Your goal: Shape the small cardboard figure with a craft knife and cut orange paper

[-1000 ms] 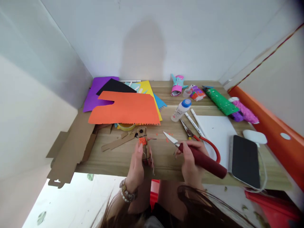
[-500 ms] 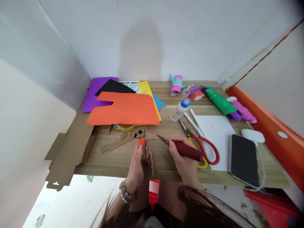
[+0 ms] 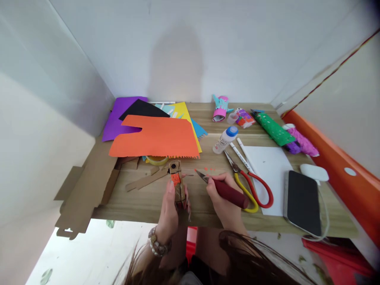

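Observation:
My left hand (image 3: 169, 209) is wrapped round a small brown cardboard figure (image 3: 179, 192) with an orange patch and a dark round spot near its top. In my right hand (image 3: 226, 204) is a craft knife (image 3: 228, 192) with a dark red handle, its pointed blade aimed left toward the figure but apart from it. A few tiny orange scraps (image 3: 206, 169) lie just beyond the blade. Beside my right hand rest scissors (image 3: 257, 190) with red and yellow handles. An orange sheet with a jagged edge (image 3: 160, 136) lies past the figure.
Cardboard pieces (image 3: 86, 190) overhang the table's left front edge. Behind the scissors stand a tilted glue bottle (image 3: 224, 141) and two white markers (image 3: 240, 154). A phone (image 3: 303, 202) and white paper (image 3: 274, 174) lie right. Colourful crafts (image 3: 274, 126) sit at the back. Walls enclose the table.
The craft knife and my right hand have shifted slightly left and closer to me. My left hand still holds the figure, nearly in the same place. The view has moved a little.

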Tool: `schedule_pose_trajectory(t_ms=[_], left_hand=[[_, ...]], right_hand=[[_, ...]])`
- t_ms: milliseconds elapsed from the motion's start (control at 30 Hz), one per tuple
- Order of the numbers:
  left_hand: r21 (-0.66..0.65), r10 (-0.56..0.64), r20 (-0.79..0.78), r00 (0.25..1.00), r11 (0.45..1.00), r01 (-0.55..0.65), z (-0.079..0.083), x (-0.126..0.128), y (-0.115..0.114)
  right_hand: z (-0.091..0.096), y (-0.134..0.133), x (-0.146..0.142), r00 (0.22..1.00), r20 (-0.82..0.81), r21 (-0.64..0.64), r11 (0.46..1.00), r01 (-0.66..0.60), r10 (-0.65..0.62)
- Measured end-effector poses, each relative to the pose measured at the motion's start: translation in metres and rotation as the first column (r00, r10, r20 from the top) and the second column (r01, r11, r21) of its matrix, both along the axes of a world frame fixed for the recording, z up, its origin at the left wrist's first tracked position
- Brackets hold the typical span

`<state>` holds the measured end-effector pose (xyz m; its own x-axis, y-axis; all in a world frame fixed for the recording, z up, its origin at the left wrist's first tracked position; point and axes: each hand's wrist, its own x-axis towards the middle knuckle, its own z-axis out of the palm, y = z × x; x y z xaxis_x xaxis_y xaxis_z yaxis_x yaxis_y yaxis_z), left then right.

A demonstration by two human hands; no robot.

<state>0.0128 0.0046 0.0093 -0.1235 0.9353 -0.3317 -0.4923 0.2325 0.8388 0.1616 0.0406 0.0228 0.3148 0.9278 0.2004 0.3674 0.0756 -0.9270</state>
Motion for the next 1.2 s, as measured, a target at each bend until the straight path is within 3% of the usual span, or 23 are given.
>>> schedule_pose_trajectory(t_ms=[233, 467, 667, 833, 1033, 1200], left_hand=[[0.036, 0.007, 0.013, 1.000, 0.999, -0.008, -0.001, 0.000, 0.000], [0.009, 0.034, 0.032, 0.999, 0.999, -0.034, 0.000, 0.000, 0.002], [0.045, 0.044, 0.071, 0.997, 0.998, -0.047, 0.000, 0.000, 0.005], [0.046, 0.055, 0.047, 0.997, 0.997, -0.057, 0.000, 0.000, 0.006], [0.088, 0.017, -0.046, 0.999, 0.996, -0.013, -0.007, 0.001, 0.003], [0.052, 0.014, -0.102, 0.995, 0.999, -0.009, -0.015, -0.003, 0.001]], right_hand=[[0.004, -0.013, 0.001, 0.997, -0.001, -0.014, 0.997, 0.073, -0.073], [-0.019, -0.017, 0.012, 0.978, -0.204, 0.001, 0.999, 0.049, -0.048], [-0.026, -0.020, 0.008, 0.913, -0.405, 0.119, 0.988, 0.103, -0.046], [-0.021, -0.027, -0.009, 0.837, -0.533, 0.280, 0.959, 0.039, 0.122], [-0.016, -0.041, -0.024, 0.878, -0.413, 0.370, 0.925, -0.082, 0.243], [-0.011, -0.044, -0.022, 0.894, -0.330, 0.373, 0.912, -0.171, 0.302]])
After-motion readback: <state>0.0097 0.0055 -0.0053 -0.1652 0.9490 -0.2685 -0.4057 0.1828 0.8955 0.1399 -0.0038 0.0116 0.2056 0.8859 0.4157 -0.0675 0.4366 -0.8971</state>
